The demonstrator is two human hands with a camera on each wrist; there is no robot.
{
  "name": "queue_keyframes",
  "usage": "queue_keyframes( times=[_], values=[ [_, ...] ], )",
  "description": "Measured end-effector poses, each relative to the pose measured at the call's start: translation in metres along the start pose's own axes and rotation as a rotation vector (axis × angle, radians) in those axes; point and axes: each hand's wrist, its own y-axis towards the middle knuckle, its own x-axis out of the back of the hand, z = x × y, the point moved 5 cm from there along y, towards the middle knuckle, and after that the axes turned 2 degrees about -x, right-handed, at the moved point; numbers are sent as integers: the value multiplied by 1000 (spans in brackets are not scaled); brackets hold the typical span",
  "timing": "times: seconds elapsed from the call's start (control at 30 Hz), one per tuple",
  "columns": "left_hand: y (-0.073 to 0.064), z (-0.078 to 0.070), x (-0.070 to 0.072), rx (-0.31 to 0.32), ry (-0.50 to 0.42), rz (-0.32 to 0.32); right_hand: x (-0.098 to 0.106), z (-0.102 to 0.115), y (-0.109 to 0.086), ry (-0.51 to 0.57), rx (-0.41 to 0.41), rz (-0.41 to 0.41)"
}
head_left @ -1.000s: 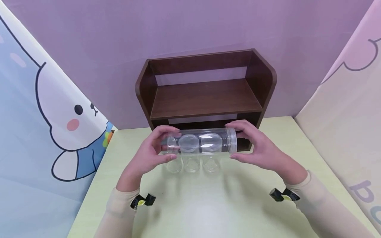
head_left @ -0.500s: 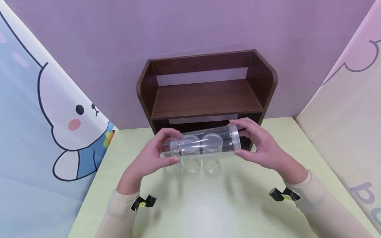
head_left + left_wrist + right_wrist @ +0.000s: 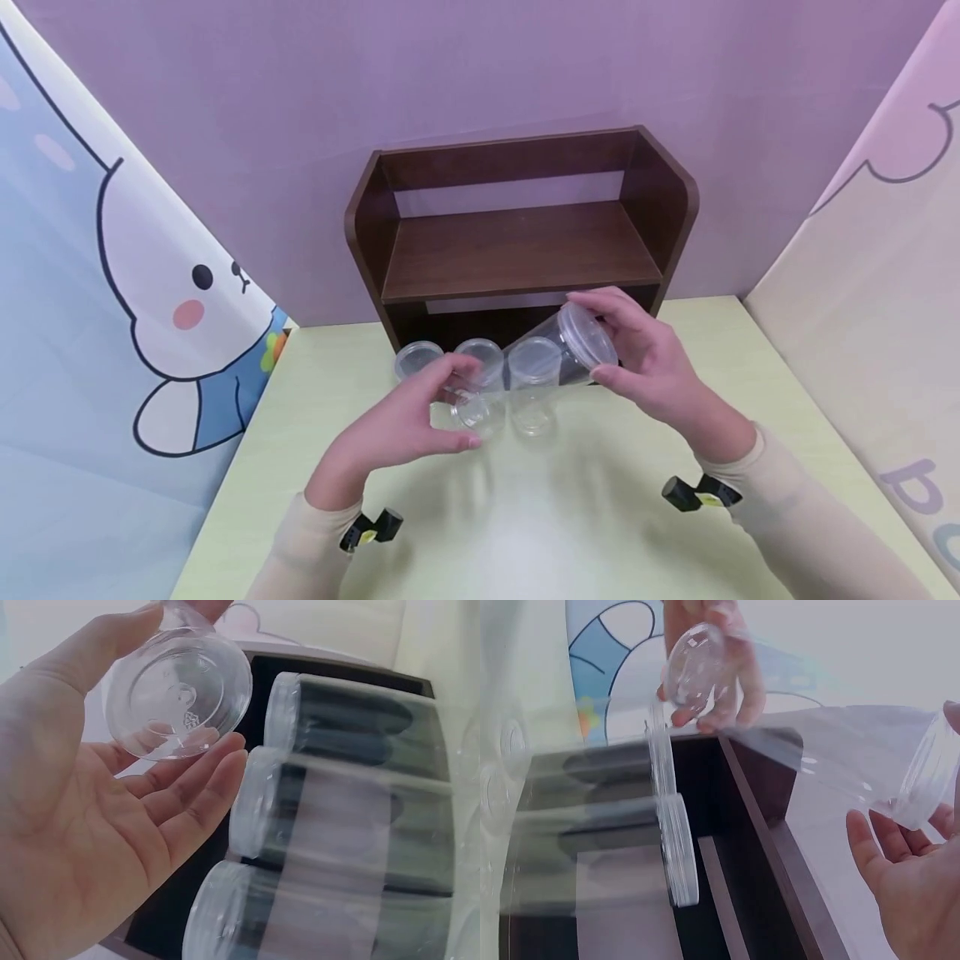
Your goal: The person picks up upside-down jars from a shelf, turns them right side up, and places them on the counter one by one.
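A clear plastic jar [image 3: 588, 335] with a ridged translucent lid is tilted between both hands, its lid up and to the right. My right hand [image 3: 645, 354] grips it at the lid end, thumb below and fingers above. My left hand [image 3: 408, 417] is loosely curled round its base [image 3: 180, 694], with fingers showing through the clear plastic in the left wrist view. Behind and below the held jar stand three similar lidded jars in a row: a left jar [image 3: 418, 358], a middle jar [image 3: 480, 357] and a right jar [image 3: 534, 357]. The held jar partly overlaps them in the head view.
A dark brown two-tier shelf [image 3: 517, 250] stands at the back against a purple backdrop [image 3: 487, 75], just behind the jar row. The pale green table [image 3: 510, 525] runs toward me. Printed cloths hang on the left [image 3: 180, 333] and right [image 3: 862, 333].
The held jar has gone from level to tilted, its lid turning toward the head camera and its base dropping. My left hand has moved right and down, uncovering the left jar's lid.
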Motion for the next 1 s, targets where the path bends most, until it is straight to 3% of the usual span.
queue_keyframes(
  times=[0.4,0.7,1.0],
  values=[
    [8,3,-36,-4,-57,74,-18,0,6,-60,-42,-3],
    [14,12,-54,-9,-32,58,-28,2,8,-111,-116,23],
    [20,19,-66,-13,2,54,-30,1,7,-152,-92,45]
  ],
)
